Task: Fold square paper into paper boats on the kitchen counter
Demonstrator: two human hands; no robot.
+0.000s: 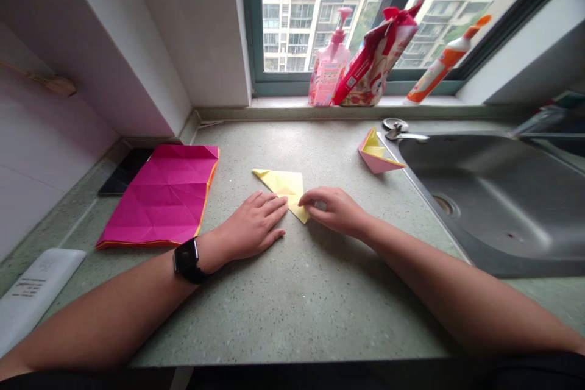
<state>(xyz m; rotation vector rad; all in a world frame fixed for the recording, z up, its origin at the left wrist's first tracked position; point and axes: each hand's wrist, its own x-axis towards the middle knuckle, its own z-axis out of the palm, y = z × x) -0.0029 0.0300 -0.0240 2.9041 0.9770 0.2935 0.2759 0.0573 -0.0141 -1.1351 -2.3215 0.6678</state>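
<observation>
Both hands are on a folded yellow paper (284,184) that lies flat on the speckled counter (297,298), about midway between a stack of creased magenta sheets (162,201) on the left and the steel sink (503,219) on the right. The left hand (253,226), with a black watch (186,259) at its wrist, lies flat and open, its fingertips resting on the paper's near left edge. It pins the paper and grasps nothing. The right hand (337,210) is curled, fingertips bunched at the paper's near corner. The thumb is hidden, so I cannot tell whether it nips that corner or only presses on it.

By the look of it, the step in hand is setting or starting a crease at that corner — one hand anchoring, the other working the point. A further fold would call for the left hand to hold firm so the triangle does not slide on the smooth stone, and for the right fingertips to line the edges up exactly before any pressure goes on.

A finished pink-and-yellow folded piece (377,156) sits well apart, just beside the sink's rim.
</observation>
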